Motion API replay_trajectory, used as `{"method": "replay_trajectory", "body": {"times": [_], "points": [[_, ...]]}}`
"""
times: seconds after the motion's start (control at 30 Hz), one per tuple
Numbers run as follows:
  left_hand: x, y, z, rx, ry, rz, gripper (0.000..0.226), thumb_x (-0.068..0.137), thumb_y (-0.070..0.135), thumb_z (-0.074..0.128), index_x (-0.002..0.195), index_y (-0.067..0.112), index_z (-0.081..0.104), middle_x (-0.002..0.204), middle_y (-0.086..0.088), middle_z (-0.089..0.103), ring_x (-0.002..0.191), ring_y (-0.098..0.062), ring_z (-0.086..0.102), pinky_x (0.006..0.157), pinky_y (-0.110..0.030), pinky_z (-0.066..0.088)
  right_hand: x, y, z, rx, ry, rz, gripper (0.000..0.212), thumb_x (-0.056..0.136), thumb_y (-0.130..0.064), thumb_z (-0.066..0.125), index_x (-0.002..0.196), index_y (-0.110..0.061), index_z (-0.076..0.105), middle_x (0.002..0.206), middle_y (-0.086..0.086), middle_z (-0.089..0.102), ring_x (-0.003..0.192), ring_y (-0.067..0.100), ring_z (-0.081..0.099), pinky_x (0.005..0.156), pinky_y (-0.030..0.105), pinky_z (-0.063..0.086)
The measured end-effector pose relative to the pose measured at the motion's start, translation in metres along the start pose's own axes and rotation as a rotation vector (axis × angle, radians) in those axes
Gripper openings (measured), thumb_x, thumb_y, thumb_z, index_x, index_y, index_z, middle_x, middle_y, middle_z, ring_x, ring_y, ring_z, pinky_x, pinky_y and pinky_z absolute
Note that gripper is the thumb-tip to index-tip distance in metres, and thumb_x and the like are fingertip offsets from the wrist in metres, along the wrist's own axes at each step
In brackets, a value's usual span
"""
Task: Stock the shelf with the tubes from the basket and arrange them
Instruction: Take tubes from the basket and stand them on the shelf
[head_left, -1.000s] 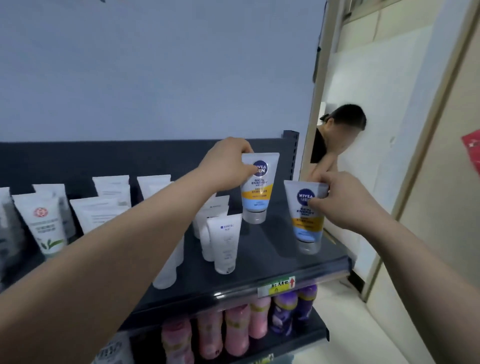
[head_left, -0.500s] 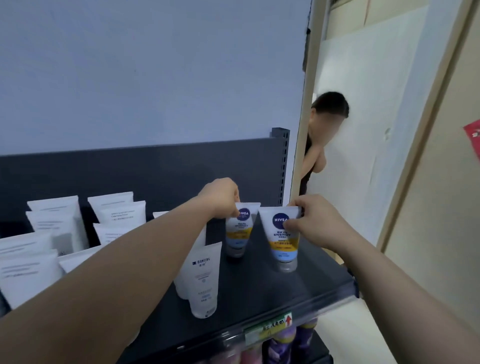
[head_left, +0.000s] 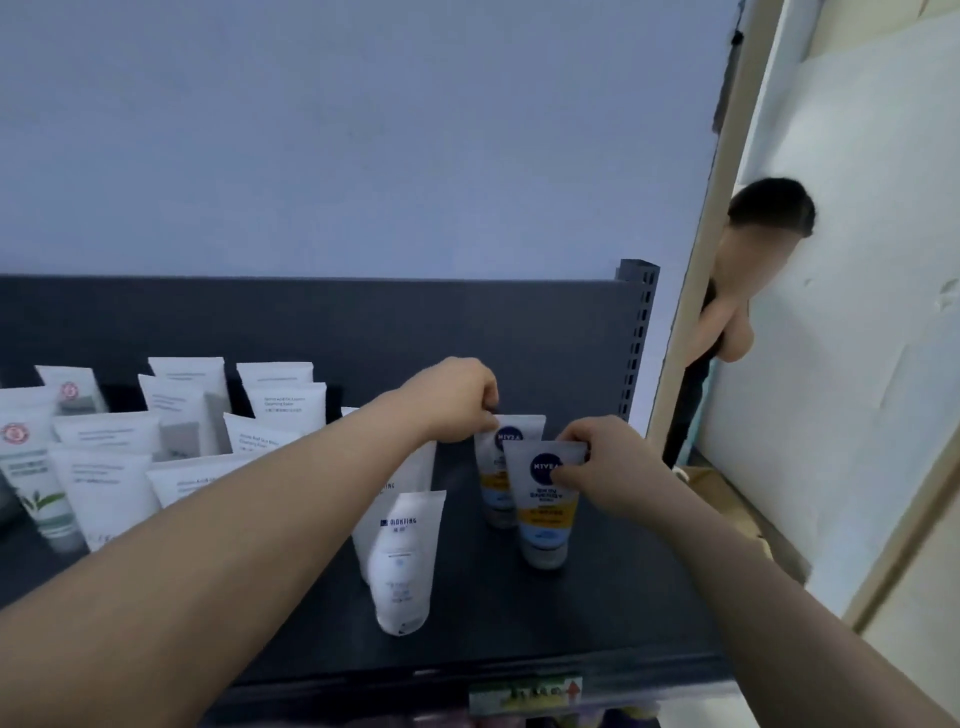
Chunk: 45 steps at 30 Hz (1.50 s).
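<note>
Slid the front Nivea tube (head_left: 545, 512) across before the rear Nivea tube (head_left: 490, 480) since half a second ago. Back then, stood side by side with a gap between them; now overlapping, with the right part of the rear one hidden behind the front one. Looking down on the shelf from a little higher than then, too.

Pinching the flat crimped top of the front Nivea tube with the right hand (head_left: 608, 467): thumb pressed on the face just beside the round blue logo, fingers curled behind the top edge. Gripping the crimp of the rear Nivea tube with the left hand (head_left: 457, 402), fingers curled down over it, knuckles up.

Keeping both upright and cap-down on the dark shelf deck (head_left: 519, 618), toward its right end, near the slotted upright post (head_left: 636, 332). Cannot tell whether the rear cap sits fully on the deck.

Just left of the pair, a white Monting tube (head_left: 405, 561), cap-down, with another white tube close behind it. Farther left, rows of white tubes (head_left: 109, 493), partly hidden by the left forearm. At the far left, a tube with a red emblem and green leaf print (head_left: 31, 483). On the front rail, a green and yellow price label (head_left: 524, 693). Past the post, a second person (head_left: 727, 332) beside the door frame.
</note>
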<state>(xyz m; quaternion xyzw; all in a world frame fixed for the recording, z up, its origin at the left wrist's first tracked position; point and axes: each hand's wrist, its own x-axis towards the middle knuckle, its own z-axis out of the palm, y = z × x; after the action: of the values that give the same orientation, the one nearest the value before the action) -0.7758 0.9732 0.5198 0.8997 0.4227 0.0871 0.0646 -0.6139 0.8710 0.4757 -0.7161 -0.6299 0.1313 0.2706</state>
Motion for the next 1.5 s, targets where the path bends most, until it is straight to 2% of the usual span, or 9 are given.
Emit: {"method": "replay_trajectory", "body": {"times": [0.17,0.33,0.47,0.6,1.07,1.13,1.2,1.4,1.5], "points": [[-0.044,0.01,-0.014,0.172,0.152,-0.028,0.028,0.092,0.037,0.051,0.114,0.024,0.06,0.11,0.006,0.063,0.098,-0.018,0.059,0.081,-0.038,0.052,0.005,0.006,0.011,0.023,0.002,-0.072,0.008,0.082,-0.015,0.064,0.088,-0.012,0.06,0.091,0.002,0.058,0.078,0.016,0.053,0.056,0.02,0.037],[-0.086,0.014,-0.02,0.19,0.247,-0.107,0.028,0.09,0.042,0.05,0.112,0.028,0.06,0.108,0.011,0.066,0.101,-0.016,0.059,0.083,-0.037,0.051,0.003,0.007,0.008,0.004,0.027,-0.131,0.02,0.081,-0.005,0.057,0.089,-0.023,0.056,0.1,0.0,0.055,0.091,0.018,0.053,0.07,0.024,0.038],[-0.12,0.012,-0.025,0.152,0.324,-0.167,0.029,0.091,0.044,0.05,0.113,0.028,0.06,0.112,0.014,0.065,0.1,-0.012,0.06,0.083,-0.033,0.05,-0.007,-0.014,0.002,-0.071,0.135,-0.275,0.04,0.082,-0.011,0.061,0.121,-0.019,0.056,0.121,0.0,0.051,0.115,0.02,0.046,0.093,0.027,0.038],[-0.167,0.003,-0.029,0.171,0.365,-0.245,0.031,0.092,0.045,0.048,0.117,0.03,0.058,0.113,0.015,0.063,0.101,-0.011,0.058,0.08,-0.032,0.049,-0.027,-0.059,0.009,-0.119,0.161,-0.471,0.044,0.088,-0.021,0.059,0.13,-0.016,0.052,0.131,0.0,0.053,0.125,0.019,0.043,0.106,0.028,0.029],[-0.463,-0.131,-0.028,0.251,0.38,-0.798,0.03,0.089,0.047,0.053,0.108,0.027,0.061,0.106,0.008,0.066,0.097,-0.017,0.061,0.079,-0.034,0.051,-0.142,-0.3,0.174,-0.049,-0.135,-1.038,0.044,0.093,-0.032,0.053,0.136,-0.024,0.047,0.127,-0.002,0.054,0.123,0.022,0.044,0.105,0.034,0.033],[-0.515,-0.153,-0.025,0.252,0.373,-0.886,0.029,0.088,0.048,0.053,0.107,0.028,0.061,0.104,0.008,0.067,0.097,-0.018,0.062,0.078,-0.034,0.051,-0.164,-0.342,0.209,-0.056,-0.187,-1.094,0.04,0.093,-0.03,0.054,0.132,-0.023,0.05,0.119,0.001,0.057,0.117,0.022,0.046,0.097,0.03,0.033],[-0.568,-0.175,-0.023,0.247,0.35,-0.972,0.029,0.088,0.048,0.053,0.109,0.029,0.061,0.106,0.008,0.066,0.1,-0.019,0.061,0.076,-0.031,0.049,-0.189,-0.384,0.249,-0.043,-0.229,-1.129,0.035,0.091,-0.029,0.055,0.125,-0.022,0.054,0.109,0.001,0.058,0.11,0.022,0.048,0.09,0.03,0.031],[-0.709,-0.245,-0.01,0.208,0.255,-1.135,0.026,0.09,0.043,0.05,0.106,0.025,0.061,0.103,0.008,0.067,0.093,-0.019,0.06,0.07,-0.033,0.048,-0.259,-0.478,0.36,0.005,-0.394,-1.128,0.029,0.086,-0.024,0.062,0.113,-0.013,0.063,0.108,0.009,0.065,0.109,0.03,0.054,0.094,0.037,0.039],[-0.762,-0.283,0.006,0.18,0.212,-1.193,0.024,0.091,0.045,0.049,0.101,0.027,0.061,0.098,0.009,0.067,0.088,-0.016,0.059,0.065,-0.031,0.046,-0.282,-0.508,0.413,-0.04,-0.488,-1.11,0.034,0.089,-0.027,0.058,0.122,-0.018,0.059,0.113,0.005,0.063,0.111,0.024,0.052,0.096,0.034,0.038]]}}
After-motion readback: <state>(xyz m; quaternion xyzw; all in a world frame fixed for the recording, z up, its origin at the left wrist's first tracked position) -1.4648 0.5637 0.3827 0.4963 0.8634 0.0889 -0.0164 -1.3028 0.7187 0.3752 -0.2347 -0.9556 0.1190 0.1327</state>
